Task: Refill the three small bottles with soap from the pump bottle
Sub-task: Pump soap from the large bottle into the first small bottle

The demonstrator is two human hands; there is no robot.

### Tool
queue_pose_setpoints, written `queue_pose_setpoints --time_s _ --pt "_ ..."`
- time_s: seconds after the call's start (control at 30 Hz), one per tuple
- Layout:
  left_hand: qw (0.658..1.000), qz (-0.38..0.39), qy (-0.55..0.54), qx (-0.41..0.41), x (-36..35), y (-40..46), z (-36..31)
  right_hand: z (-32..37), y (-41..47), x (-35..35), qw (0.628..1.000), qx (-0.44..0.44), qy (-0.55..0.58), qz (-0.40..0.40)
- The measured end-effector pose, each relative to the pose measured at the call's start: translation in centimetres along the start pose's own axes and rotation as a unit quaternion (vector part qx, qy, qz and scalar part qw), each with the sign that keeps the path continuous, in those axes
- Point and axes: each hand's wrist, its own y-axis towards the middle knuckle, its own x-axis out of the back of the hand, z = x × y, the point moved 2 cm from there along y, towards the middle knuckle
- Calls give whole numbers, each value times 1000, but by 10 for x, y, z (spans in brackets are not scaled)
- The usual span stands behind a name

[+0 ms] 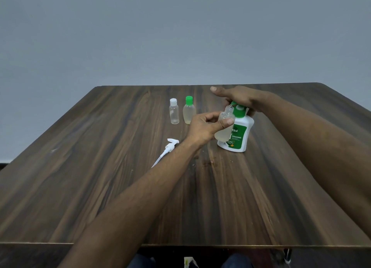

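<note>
Left fingers (225, 123) grasp small bottle (224, 127); right hand (241, 98) presses pump bottle (237, 133) near table (100, 167) far edge.

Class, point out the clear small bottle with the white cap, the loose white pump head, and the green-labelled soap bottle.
Clear white-capped small bottle (174, 115): head view, body.
Loose white pump head (170, 145): head view, nozzle end.
Green-labelled white soap bottle (240, 134): head view, label.

A single head-worn wide-angle view looks forward and down from the near edge of the wooden counter (261, 197) toward a grey wall (180, 36) at the far side; both forearms reach in from below, close to the lens.
</note>
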Motion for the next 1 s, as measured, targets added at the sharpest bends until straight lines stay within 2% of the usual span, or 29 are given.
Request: queue_pose_setpoints --time_s 0.2,0.47,0.83,1.0 --pt "1000 -2 0 0 0 0 0 -1 -1 -2 1000 9 -4 -14" --pt "1000 5 -8 -4 -1 0 2 4 -6 5 999 -7 12 32" --pt "1000 6 -11 -3 0 -1 0 -2 -1 -2 1000 5 -10 -14" --pt "1000 4 -9 1 0 -2 -2 5 -7 2 1000 -11 5 24"
